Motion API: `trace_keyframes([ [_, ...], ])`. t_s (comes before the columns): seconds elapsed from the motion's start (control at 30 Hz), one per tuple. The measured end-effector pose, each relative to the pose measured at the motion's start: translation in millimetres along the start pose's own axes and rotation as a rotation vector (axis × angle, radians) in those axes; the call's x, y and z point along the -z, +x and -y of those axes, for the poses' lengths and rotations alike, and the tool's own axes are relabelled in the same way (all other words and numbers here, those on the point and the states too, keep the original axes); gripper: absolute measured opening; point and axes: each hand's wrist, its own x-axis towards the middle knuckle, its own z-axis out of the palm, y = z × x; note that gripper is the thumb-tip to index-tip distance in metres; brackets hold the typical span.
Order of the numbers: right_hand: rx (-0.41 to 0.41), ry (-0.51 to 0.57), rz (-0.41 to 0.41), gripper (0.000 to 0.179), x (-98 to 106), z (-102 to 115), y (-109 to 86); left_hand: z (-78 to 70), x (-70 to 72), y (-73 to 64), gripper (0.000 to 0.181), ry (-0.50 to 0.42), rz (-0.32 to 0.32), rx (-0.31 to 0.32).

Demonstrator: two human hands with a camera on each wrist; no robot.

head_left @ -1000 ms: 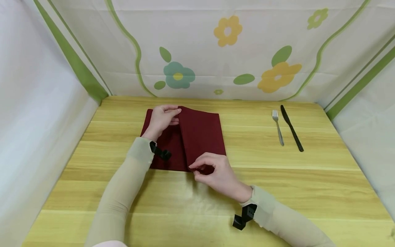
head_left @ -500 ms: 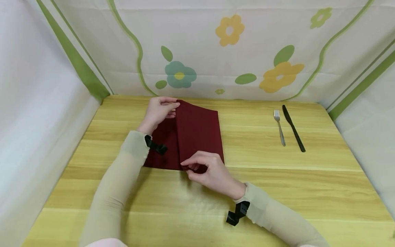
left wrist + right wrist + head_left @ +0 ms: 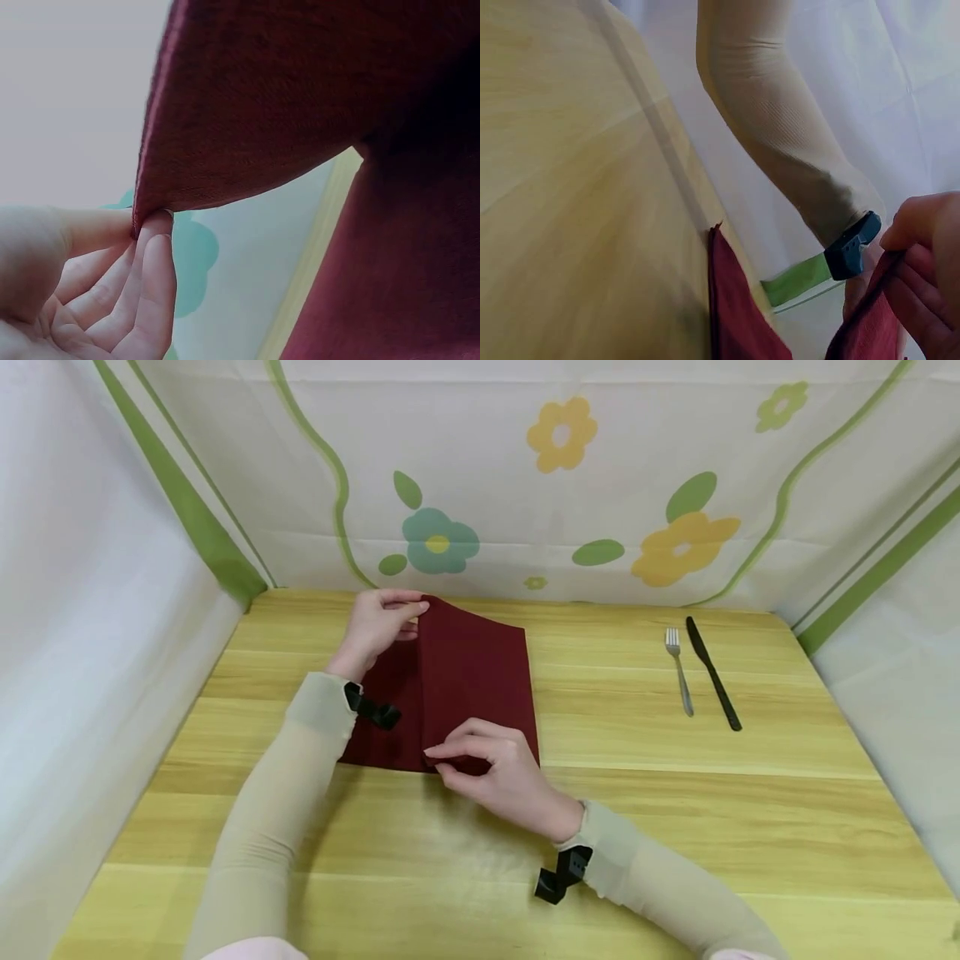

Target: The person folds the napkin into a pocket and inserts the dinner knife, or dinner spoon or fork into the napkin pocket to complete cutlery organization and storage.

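One red cloth (image 3: 401, 745) lies on the table (image 3: 630, 760) in the head view, its raised flap (image 3: 476, 672) pinched by left hand (image 3: 375, 625) and right hand (image 3: 504, 772). In the left wrist view, thumb (image 3: 97, 229) and fingers (image 3: 155, 277) nip one corner (image 3: 154, 199); in the right, another.

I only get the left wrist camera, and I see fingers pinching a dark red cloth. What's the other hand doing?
Observer: The right hand pinches the lifted flap of the dark red cloth at its corner nearest the person.
Operator: Is there other stuff on the table too?
Observer: Yes, a fork and a black knife lie off to the right of the cloth.
Operator: Which one's closer to the cloth?
Observer: The fork; the knife lies just beyond it.
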Motion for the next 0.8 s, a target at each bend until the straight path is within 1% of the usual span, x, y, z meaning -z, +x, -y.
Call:
trace_keyframes([
  [0.2,0.052,-0.023,0.004,0.025,-8.0,5.8,12.3,-3.4,11.1,0.3,0.034,0.009,-0.003,-0.007],
  [0.33,0.087,-0.024,0.018,0.024,-13.7,8.0,19.8,-6.2,22.2,0.2,0.035,0.030,0.001,0.006],
  [0.43,0.098,-0.026,0.036,0.021,-18.1,8.2,25.2,-9.1,30.7,0.8,0.035,0.055,0.004,0.005],
  [0.53,0.088,-0.028,0.064,0.018,-23.7,6.8,30.4,-12.4,38.5,1.4,0.036,0.076,0.010,-0.006],
  [0.67,0.052,-0.027,0.102,0.013,-33.6,2.2,37.6,-14.0,49.1,3.5,0.037,0.114,0.026,-0.018],
  [0.8,0.019,-0.034,0.132,0.009,-46.8,-5.6,44.1,-11.2,61.2,7.2,0.038,0.143,0.038,-0.006],
])
